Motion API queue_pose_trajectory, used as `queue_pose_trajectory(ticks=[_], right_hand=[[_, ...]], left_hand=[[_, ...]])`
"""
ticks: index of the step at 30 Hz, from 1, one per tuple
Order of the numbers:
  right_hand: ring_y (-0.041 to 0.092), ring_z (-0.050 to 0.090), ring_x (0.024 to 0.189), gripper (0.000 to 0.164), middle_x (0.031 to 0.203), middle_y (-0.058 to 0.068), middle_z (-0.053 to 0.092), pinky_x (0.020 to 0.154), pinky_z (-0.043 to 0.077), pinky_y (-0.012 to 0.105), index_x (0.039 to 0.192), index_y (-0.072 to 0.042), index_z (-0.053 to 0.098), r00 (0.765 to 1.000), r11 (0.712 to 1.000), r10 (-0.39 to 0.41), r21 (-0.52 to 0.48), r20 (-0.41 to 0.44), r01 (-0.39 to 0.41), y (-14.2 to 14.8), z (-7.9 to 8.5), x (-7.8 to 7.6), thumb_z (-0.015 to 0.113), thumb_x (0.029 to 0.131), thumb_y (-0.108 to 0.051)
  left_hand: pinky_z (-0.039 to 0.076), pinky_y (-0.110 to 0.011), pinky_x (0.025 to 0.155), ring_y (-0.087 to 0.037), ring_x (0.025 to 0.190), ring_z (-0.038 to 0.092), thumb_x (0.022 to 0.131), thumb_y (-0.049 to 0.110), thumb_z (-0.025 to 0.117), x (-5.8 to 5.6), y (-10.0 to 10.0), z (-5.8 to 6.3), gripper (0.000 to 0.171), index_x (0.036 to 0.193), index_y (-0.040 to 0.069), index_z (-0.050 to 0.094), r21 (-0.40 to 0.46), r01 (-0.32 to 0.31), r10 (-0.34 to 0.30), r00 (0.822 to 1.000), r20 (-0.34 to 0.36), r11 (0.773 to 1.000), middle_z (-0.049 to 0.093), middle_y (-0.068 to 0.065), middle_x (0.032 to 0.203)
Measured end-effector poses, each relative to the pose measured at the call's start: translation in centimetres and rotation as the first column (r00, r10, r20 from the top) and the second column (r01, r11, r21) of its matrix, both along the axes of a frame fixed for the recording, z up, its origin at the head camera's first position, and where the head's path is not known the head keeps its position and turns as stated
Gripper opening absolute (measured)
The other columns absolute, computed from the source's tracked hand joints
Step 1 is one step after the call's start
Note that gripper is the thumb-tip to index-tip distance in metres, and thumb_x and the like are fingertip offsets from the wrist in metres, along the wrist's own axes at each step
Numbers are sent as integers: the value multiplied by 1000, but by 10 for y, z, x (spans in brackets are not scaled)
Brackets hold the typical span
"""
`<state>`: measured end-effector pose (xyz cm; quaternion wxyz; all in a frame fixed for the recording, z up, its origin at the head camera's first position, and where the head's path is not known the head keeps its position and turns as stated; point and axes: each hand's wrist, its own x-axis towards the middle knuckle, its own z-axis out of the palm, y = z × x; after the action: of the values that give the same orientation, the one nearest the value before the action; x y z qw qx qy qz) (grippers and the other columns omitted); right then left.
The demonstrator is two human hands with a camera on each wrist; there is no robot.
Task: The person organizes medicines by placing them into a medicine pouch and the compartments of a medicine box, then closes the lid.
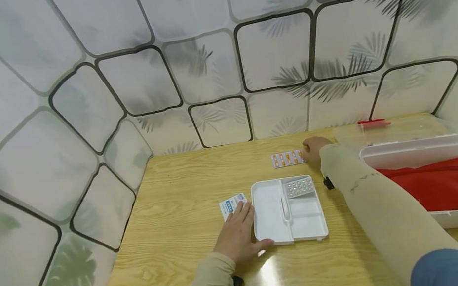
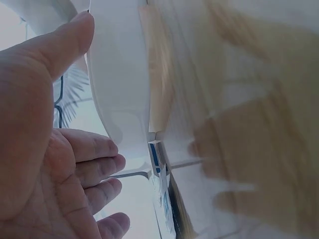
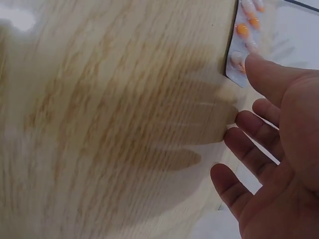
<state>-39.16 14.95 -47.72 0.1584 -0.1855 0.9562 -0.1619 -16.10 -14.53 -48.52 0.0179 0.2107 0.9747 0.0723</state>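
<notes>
A white pill organiser tray (image 1: 269, 216) with divided sections lies on the table; a silver blister pack (image 1: 300, 187) sits in its upper right section. My left hand (image 1: 238, 234) rests along the tray's left edge, thumb at the near corner and fingers extended. In the left wrist view these fingers (image 2: 102, 162) are beside the tray's white wall (image 2: 122, 74). Past the tray, my right hand (image 1: 315, 148) is at the right end of a blister pack of orange-and-white capsules (image 1: 287, 158). The right wrist view has the thumb (image 3: 269, 77) over the pack's corner, the other fingers loosely spread below it.
A white-and-blue medicine packet (image 1: 231, 205) lies by the left fingertips. On the right stands a translucent plastic bin (image 1: 422, 145) with a red zippered pouch (image 1: 447, 186) inside. Behind it are a clear lid (image 1: 415, 126) and a red item (image 1: 374, 124). Patterned curtain walls (image 1: 209, 76) border the table.
</notes>
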Motion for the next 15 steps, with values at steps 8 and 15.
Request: queue_pose_trajectory(ticks=[8,15], right_hand=[[47,39,125,55,135,29,46,103,33,58,140,1,44,998,998,42,49,-45,-40,-3,-7,3,55,95,-29],[47,47,116,56,128,30,48,99,39,55,133,4,50,998,999,-14,40,-59,16,-4,-16,0,60,91,-31]], left_hand=[[27,-46,111,-32,142,22,80,72,55,1,2,5,102,146,-3,34,21,-15,15,1000,25,1000,30,-16,153],[26,-46,112,-31,143,22,80,73,55,1,3,3,103,146,-3,34,22,-26,25,999,41,999,29,-15,154]])
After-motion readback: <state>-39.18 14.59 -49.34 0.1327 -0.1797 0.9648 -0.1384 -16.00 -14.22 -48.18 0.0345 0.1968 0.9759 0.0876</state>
